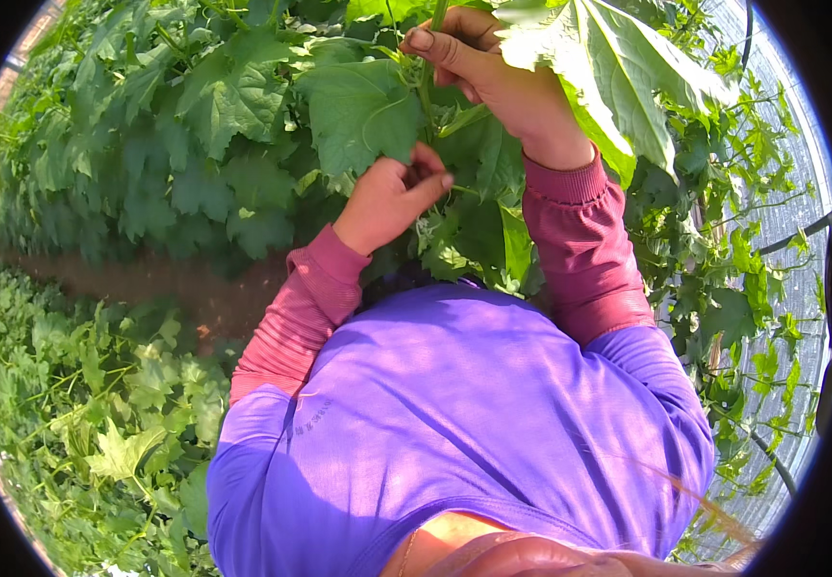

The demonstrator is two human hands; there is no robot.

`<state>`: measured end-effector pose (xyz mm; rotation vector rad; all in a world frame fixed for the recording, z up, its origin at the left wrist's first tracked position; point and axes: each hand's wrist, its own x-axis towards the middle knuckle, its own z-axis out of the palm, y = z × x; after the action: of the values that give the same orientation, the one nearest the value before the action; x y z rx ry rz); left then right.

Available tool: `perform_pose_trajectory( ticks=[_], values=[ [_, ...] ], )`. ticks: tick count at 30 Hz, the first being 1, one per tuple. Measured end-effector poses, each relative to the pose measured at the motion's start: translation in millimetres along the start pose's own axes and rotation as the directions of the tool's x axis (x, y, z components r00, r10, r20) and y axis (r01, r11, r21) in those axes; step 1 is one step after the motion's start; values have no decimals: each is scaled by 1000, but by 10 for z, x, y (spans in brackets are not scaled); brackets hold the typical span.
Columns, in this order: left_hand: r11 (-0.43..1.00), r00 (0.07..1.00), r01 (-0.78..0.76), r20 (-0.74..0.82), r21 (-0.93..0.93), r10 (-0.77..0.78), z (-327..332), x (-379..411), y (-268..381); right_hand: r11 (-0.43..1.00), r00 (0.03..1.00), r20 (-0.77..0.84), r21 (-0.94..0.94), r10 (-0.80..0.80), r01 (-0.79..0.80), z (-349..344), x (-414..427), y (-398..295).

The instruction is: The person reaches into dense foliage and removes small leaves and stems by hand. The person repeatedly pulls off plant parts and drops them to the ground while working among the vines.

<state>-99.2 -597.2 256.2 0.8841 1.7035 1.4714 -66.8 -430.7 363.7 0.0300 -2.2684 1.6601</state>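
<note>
My right hand (488, 79) is raised at the top of the view, its thumb and fingers closed around an upright green vine stem (425, 94). Below it and to the left, my left hand (387, 198) is curled among the leaves. Its thumb and index finger are close together beside a thin green stalk (466, 190); whether they pinch anything cannot be made out. A broad lobed leaf (362, 112) hangs just above the left hand, covering some of its fingertips. Another large, brightly sunlit leaf (618, 72) overlaps the right wrist.
Dense leafy vines (135, 144) form a wall ahead and to the left. A strip of brown soil (149, 281) runs between it and a lower row of plants (98, 418). On the right, climbing shoots grow by pale translucent sheeting (791, 281) with dark pipes (773, 458).
</note>
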Motion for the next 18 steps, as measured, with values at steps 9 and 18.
perform_pose_trajectory(
  ticks=[9, 18],
  values=[
    [987, 954, -125, -285, -97, 92, -49, 259, -324, 977, 992, 59, 176, 114, -123, 137, -127, 186],
    [996, 948, -91, -306, 10, 89, -56, 233, -611, 956, 995, -39, 283, 90, -76, 216, -315, 530]
  ],
)
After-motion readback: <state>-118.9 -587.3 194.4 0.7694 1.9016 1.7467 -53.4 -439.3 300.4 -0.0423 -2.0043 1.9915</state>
